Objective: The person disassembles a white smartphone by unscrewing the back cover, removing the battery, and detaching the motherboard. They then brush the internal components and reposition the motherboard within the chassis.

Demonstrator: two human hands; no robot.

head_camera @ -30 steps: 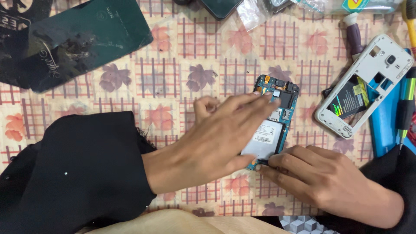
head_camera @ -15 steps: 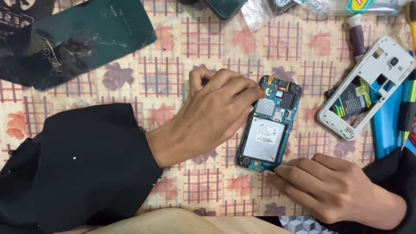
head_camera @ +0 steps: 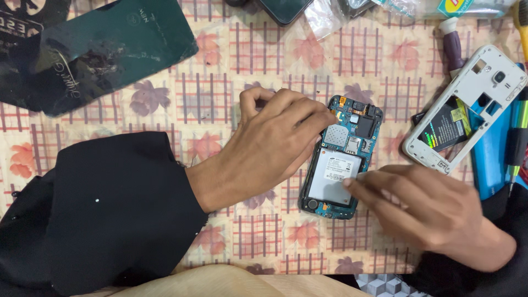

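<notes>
Since half a second ago, right hand (head_camera: 434, 217) slid up onto the phone (head_camera: 342, 157) on the counter (head_camera: 264, 60), fingertips pinched, blurry. Left hand (head_camera: 275, 140) curls, steadying its top edge; can't tell what's pinched.

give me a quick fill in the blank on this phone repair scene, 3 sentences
1. The left hand rests its fingertips on the upper end of the opened ____ lying on the tablecloth.
2. The right hand reaches its fingers over the phone's silver ____.
3. The white back frame lies to the ____ of the opened phone.

Missing words: phone; battery; right
</notes>
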